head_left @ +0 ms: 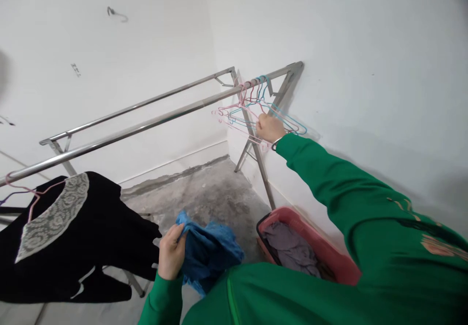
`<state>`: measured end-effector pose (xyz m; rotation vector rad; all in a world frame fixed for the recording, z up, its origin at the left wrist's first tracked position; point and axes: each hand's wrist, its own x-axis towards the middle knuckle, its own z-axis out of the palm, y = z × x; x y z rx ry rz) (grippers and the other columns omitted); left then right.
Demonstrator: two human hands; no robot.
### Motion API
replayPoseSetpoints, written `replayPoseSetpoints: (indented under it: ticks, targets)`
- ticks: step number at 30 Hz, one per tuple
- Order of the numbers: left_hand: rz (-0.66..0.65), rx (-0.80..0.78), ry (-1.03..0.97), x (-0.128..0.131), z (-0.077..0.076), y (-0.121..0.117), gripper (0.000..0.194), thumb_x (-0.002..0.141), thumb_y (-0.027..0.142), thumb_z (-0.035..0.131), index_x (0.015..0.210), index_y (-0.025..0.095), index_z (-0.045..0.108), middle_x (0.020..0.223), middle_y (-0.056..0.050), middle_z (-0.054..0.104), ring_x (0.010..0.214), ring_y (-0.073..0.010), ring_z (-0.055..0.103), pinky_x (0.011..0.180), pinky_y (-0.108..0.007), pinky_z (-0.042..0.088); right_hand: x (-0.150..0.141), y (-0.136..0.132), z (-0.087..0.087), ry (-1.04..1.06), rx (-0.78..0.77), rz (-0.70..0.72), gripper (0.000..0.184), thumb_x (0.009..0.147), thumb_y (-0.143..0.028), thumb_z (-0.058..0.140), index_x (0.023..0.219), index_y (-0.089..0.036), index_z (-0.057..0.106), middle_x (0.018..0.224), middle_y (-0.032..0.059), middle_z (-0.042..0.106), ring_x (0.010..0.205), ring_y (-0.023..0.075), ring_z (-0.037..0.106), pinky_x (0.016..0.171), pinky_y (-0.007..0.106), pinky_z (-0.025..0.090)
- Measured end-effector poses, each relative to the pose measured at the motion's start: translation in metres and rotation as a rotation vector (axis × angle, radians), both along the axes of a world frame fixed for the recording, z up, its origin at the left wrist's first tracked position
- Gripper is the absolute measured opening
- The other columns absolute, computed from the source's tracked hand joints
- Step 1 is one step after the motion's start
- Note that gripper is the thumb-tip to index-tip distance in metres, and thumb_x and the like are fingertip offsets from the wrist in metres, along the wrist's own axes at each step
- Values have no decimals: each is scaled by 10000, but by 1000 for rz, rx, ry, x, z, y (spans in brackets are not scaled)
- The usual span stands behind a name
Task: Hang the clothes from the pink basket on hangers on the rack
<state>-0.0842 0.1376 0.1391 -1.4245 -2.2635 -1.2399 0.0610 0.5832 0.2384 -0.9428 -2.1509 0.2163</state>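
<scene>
My left hand [171,253] is closed round a crumpled blue garment [208,251], held low in front of my chest. My right hand [269,127] reaches out to the far end of the steel drying rack [146,124], fingers closed on one of several pink and blue wire hangers [252,110] that hang bunched on the rail there. Both arms wear green sleeves.
A black garment with a lace collar [69,232] hangs on a hanger at the rack's left end. A red laundry basket [340,266] holding grey clothes stands on the concrete floor by the right wall. White walls meet in a corner behind the rack.
</scene>
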Motion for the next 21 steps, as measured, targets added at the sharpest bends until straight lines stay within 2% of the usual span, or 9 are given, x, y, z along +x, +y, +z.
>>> replayPoseSetpoints:
  ticks: [2,4,8,10,13,15,16,18,21]
  targets:
    - [5,15,25,0,1,1,253,844,328,539,825,162,730,758,-64,716,699,-187,693,635,-257,567,4,-5,-4,46,15,32,72,871,-145,474,814,-168,436,815,113,590,745,152,506,705,290,345]
    - [18,30,45,-1,4,1,239,843,317,543,809,166,725,717,-48,704,668,-176,686,615,-246,562,12,-18,-18,106,24,74,150,875,-165,458,751,-203,381,722,45,525,677,128,459,674,272,346]
    - [66,13,71,-5,12,1,235,843,321,542,804,168,716,700,-39,692,652,-165,674,618,-242,555,28,-71,-78,261,-15,164,180,860,-253,451,722,-219,341,630,-28,403,577,103,409,602,253,369]
    - [84,-14,80,-7,15,3,236,845,320,539,809,167,715,707,-44,691,652,-164,668,625,-247,551,30,-105,-111,456,-221,335,157,837,-334,491,832,-205,401,658,-37,441,533,88,408,530,237,364]
    - [59,-51,95,-9,20,10,242,846,326,531,815,175,718,765,-64,707,716,-182,679,688,-272,555,21,-152,-143,451,-768,608,401,801,-451,531,1076,-195,390,707,-45,510,436,55,353,423,210,301]
    - [29,-81,103,-9,24,16,243,847,328,526,820,183,719,765,-64,702,733,-186,673,706,-278,548,9,-180,-149,386,-1050,686,523,777,-496,550,1165,-192,375,685,-53,517,407,45,304,398,203,259]
    - [22,-97,107,-8,26,19,239,847,323,526,828,183,718,751,-60,693,728,-183,666,700,-274,540,1,-192,-149,369,-1112,708,565,763,-504,574,1194,-193,383,690,-46,528,417,47,309,403,206,264]
    - [12,-118,115,-6,31,26,221,848,304,529,859,184,715,753,-50,679,737,-172,653,698,-258,524,-13,-216,-147,359,-1088,773,639,725,-489,645,1245,-202,410,775,-7,578,477,61,370,445,223,327]
    - [-60,-151,131,2,40,32,201,854,263,524,897,184,704,758,-33,655,741,-149,631,697,-234,502,-30,-244,-143,300,-941,958,831,667,-433,742,1370,-224,351,1005,50,613,603,93,469,566,258,431]
